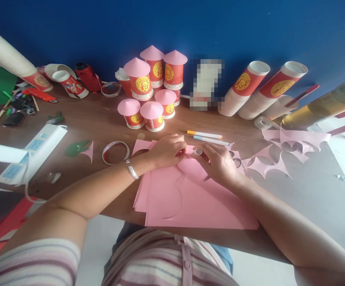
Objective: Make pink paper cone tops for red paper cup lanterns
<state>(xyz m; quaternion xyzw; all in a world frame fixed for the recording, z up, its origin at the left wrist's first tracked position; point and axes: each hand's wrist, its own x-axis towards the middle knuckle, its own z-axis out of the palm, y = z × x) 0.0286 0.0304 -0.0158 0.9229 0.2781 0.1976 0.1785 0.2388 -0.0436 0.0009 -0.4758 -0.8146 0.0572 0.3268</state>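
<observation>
My left hand [167, 150] and my right hand [217, 162] meet over a stack of pink paper sheets [190, 198] on the brown table [95, 119]. Both hands have their fingers curled onto a pink paper circle [190, 165] lying on the stack. My right hand's fingertips also pinch a small white ring, perhaps a tape roll [198, 151]. Curved cut lines show in the top sheet. A silver bracelet [132, 171] sits on my left wrist.
Several red paper cups with pink cone lids [153, 85] stand at the back. Stacks of cups [245, 89] lie on their sides at the right. Two markers [208, 137], pink offcuts [282, 153], a clear ring [115, 153] and a power strip [31, 153] lie around.
</observation>
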